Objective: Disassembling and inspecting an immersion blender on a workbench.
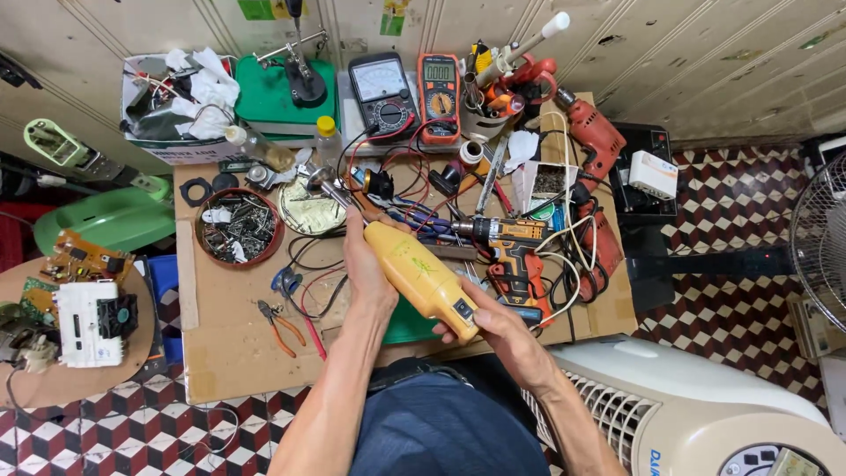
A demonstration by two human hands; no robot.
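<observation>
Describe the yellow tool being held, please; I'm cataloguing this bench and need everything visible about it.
The yellow tool is a long, rounded body of what looks like plastic, with faint green scribbles on top and a dark switch near its lower end. A metal nozzle juts from the upper end. It lies slanted, nozzle toward the upper left, above the cardboard-covered bench. The left hand grips its upper part; the right hand cradles the switch end.

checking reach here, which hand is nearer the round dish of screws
Left. The left hand grips the front of the yellow tool, just right of the round dish of screws. The right hand holds the tool's rear end, much farther right.
</observation>
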